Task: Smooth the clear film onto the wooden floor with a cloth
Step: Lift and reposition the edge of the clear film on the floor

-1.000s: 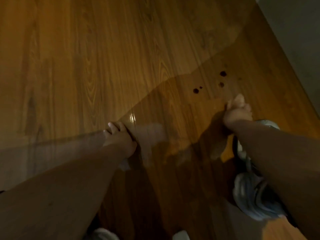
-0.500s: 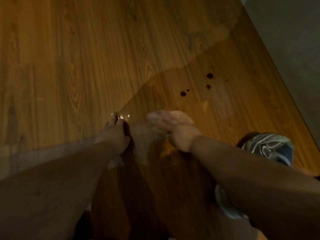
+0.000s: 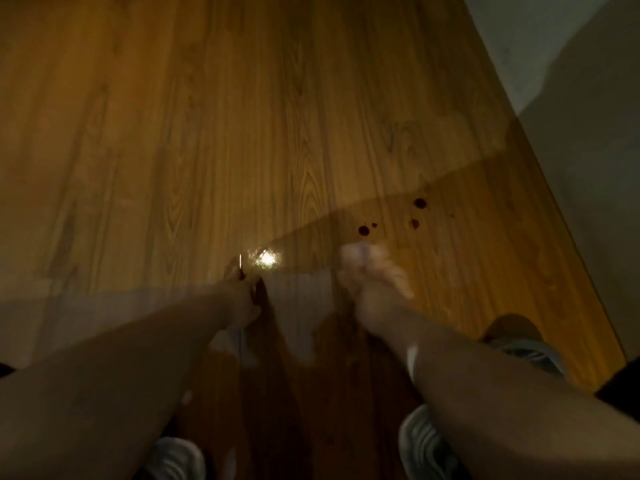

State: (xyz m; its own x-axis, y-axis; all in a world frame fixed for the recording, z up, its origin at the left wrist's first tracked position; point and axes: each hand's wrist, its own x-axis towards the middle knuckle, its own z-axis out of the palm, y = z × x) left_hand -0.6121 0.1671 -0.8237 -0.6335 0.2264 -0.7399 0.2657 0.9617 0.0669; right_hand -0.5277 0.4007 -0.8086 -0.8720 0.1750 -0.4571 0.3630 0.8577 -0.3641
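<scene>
- The wooden floor (image 3: 138,150), orange-brown planks with a strong grain, is bare across the left and the top of our view.
- A grey trainer (image 3: 176,459) shows at the bottom edge under our left forearm.
- Our left hand (image 3: 242,296) lies low on the floor at the film's near edge, fingers folded. A thin bright line glints at the fingertips. We cannot tell whether the hand pinches the film or only presses on it.
- A small bright glare (image 3: 266,259) sits just beside that hand.
- The clear glossy film (image 3: 450,271) covers the lower right of the floor, which looks darker under it. Its edge runs on a slant from the left hand up towards the right.
- Our right hand (image 3: 374,285) rests on the film, too blurred for us to tell how its fingers lie.
- A pale smear (image 3: 360,252) at its fingertips may be the cloth.
- Several dark round spots (image 3: 363,230) lie just beyond that hand.
- Two more grey trainers (image 3: 426,445) show near the right forearm.
- A grey wall (image 3: 571,98) borders the floor on the right.
</scene>
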